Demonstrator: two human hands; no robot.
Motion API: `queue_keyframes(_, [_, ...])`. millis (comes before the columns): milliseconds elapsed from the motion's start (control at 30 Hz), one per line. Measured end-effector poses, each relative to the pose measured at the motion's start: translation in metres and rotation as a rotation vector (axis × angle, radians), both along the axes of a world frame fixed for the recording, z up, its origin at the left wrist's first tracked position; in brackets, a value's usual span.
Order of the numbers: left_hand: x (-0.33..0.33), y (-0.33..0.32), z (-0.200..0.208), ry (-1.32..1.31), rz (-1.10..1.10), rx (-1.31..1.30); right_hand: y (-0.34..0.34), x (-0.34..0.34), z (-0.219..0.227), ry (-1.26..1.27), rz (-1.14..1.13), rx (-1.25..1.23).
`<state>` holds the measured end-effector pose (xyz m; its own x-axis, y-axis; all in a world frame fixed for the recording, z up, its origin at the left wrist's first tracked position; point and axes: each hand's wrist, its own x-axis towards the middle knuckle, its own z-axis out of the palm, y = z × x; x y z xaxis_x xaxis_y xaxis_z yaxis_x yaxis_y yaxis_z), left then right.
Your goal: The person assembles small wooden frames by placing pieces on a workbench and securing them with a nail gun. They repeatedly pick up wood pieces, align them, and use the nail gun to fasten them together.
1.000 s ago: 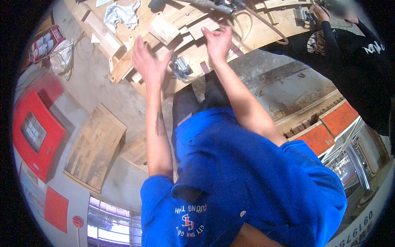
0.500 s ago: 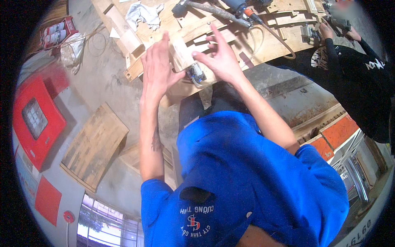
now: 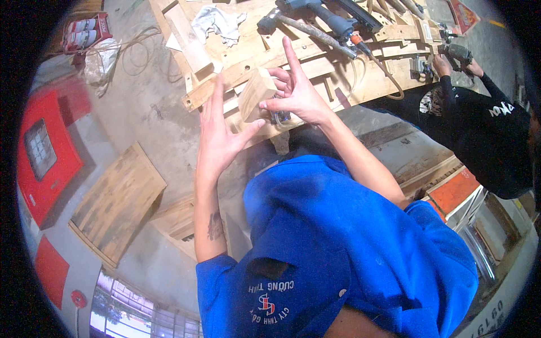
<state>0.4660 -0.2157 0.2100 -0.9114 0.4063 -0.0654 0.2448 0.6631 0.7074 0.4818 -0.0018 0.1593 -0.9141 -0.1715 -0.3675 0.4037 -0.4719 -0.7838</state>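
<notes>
Over the workbench's near edge, my right hand holds a pale wooden block between thumb and fingers, its index finger stretched out past the block. The block is tilted and raised off the bench. To its left my left hand is open, fingers straight together and thumb spread toward the block's lower end; whether the thumb touches it I cannot tell. A small metal-and-dark fitting at the bench edge is partly hidden beneath my right hand.
On the wooden workbench lie a hammer, a nail gun with its hose, a white cloth and wood strips. A co-worker in black handles a power tool at right. A wooden panel leans at left.
The wooden block has been lifted and turned in my right hand. My left hand has moved away from it and opened wider. The view has shifted slightly.
</notes>
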Motion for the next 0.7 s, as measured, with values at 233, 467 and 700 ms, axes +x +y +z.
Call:
queue_keyframes(233, [0.01, -0.031, -0.022, -0.215, 0.035, 0.159, -0.007, 0.004, -0.001, 0.125, 0.144, -0.012])
queue_keyframes(467, [0.021, -0.071, -0.067, -0.043, 0.073, -0.241, 0.001, 0.023, -0.022, 0.052, 0.195, 0.57])
queue_keyframes(700, [0.034, -0.09, -0.098, 0.03, 0.044, -0.216, 0.001, 0.051, -0.041, 0.125, 0.213, 0.87])
